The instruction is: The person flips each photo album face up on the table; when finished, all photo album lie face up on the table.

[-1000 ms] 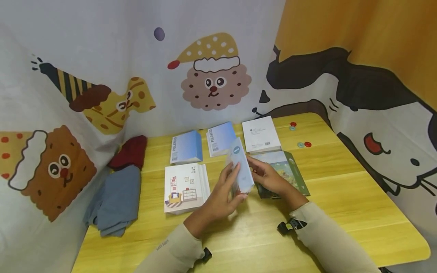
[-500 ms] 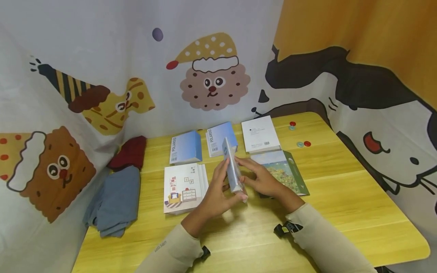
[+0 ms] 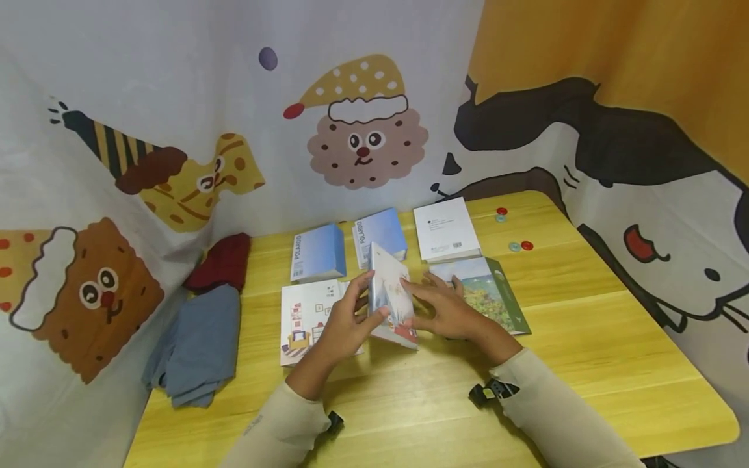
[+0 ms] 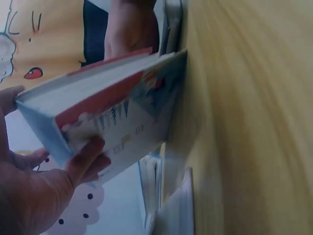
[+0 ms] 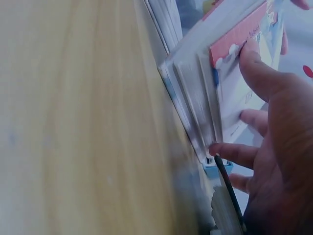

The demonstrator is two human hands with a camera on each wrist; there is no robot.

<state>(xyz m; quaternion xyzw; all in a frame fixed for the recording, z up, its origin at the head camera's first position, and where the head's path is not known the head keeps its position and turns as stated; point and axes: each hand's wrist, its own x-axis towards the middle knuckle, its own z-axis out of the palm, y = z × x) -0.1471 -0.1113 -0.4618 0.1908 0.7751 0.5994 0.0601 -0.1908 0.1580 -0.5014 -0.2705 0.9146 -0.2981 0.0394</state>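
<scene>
My left hand (image 3: 351,322) grips a pale blue and white book (image 3: 391,286) with red at its bottom edge, thumb on the cover and fingers round the spine side. The book stands tilted above the table. In the left wrist view the book's (image 4: 112,105) page block and red-edged covers show. My right hand (image 3: 453,309) touches the book's right side with thumb and index finger, the other fingers spread away from it. In the right wrist view the right thumb lies on the cover. Behind the left hand lies a white book (image 3: 298,305) with a room drawing, partly hidden.
Two blue books (image 3: 318,250) marked POLAROID and a white book (image 3: 446,227) line the back of the yellow table (image 3: 608,377). A green-edged landscape book (image 3: 491,292) lies beside my right hand. Grey-blue cloth (image 3: 201,344), dark red cloth (image 3: 225,263) and small red and teal discs (image 3: 521,246) lie farther out.
The held book has turned from its blue face, past its edge, to its white illustrated face. My left hand has shifted left with it; the right hand's fingers have spread.
</scene>
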